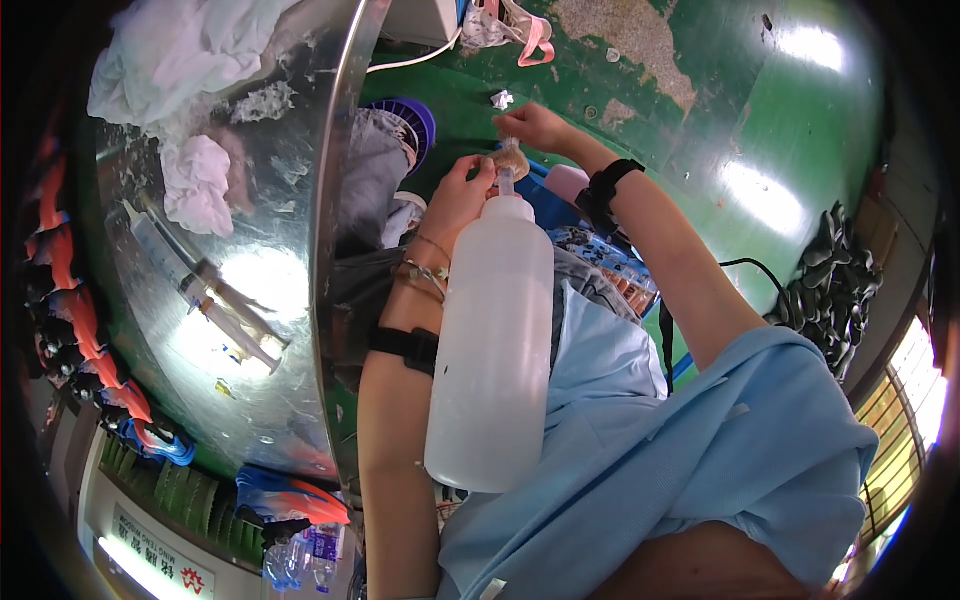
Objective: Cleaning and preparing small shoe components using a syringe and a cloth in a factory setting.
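- Head view: left hand (pixel 455 195) and right hand (pixel 535 127) are both pinched on a small brown piece (pixel 512 158), held just above the nozzle of the white squeeze bottle (pixel 492 340).
- Risk, as I judge it: the bottle, propped against the chest below both hands, could slip or squirt.
- Syringes (pixel 225 310) lie on the metal bench (pixel 270 400), left of the hands.

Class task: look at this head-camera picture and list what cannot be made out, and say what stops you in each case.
- Small brown item at the squeeze bottle tip: too small, wrapped by right hand fingers.
- Left hand palm: turned away, bottle in front.
- Syringe-like tools on the steel table: glare washes out detail.
- Dark pile on the green floor: bent and dim near the rim.
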`<action>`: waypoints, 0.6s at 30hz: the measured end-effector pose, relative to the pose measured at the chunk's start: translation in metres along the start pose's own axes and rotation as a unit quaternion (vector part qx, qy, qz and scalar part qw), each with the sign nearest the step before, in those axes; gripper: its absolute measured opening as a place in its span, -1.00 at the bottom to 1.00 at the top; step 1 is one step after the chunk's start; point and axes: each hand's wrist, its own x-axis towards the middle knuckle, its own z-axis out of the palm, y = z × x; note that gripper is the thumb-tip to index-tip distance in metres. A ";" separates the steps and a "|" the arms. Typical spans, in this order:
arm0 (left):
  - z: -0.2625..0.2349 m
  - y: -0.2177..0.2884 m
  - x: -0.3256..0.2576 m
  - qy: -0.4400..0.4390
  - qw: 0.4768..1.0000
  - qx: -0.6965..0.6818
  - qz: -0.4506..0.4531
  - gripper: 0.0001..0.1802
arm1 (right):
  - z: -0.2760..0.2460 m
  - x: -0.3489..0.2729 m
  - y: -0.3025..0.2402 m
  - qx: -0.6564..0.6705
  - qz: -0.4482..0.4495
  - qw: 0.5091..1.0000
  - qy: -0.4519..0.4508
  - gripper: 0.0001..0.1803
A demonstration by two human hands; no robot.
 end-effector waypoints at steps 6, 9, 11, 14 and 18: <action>-0.013 -0.022 0.021 0.037 0.993 0.104 0.028 -0.48 | 0.004 0.001 0.001 -0.003 0.033 0.999 -0.033 -0.45; -0.014 -0.025 0.023 0.028 0.995 0.094 0.020 -0.47 | 0.006 0.002 0.002 -0.001 0.058 0.997 -0.056 -0.40; -0.016 -0.027 0.024 0.026 0.995 0.090 0.023 -0.46 | 0.008 0.002 0.004 0.001 0.064 0.996 -0.062 -0.38; -0.014 -0.027 0.024 0.022 0.996 0.082 0.027 -0.46 | 0.008 -0.003 0.003 0.030 0.055 0.996 -0.056 -0.39; -0.016 -0.028 0.024 0.024 0.996 0.081 0.028 -0.45 | 0.007 -0.012 -0.010 0.026 0.061 0.997 -0.037 -0.44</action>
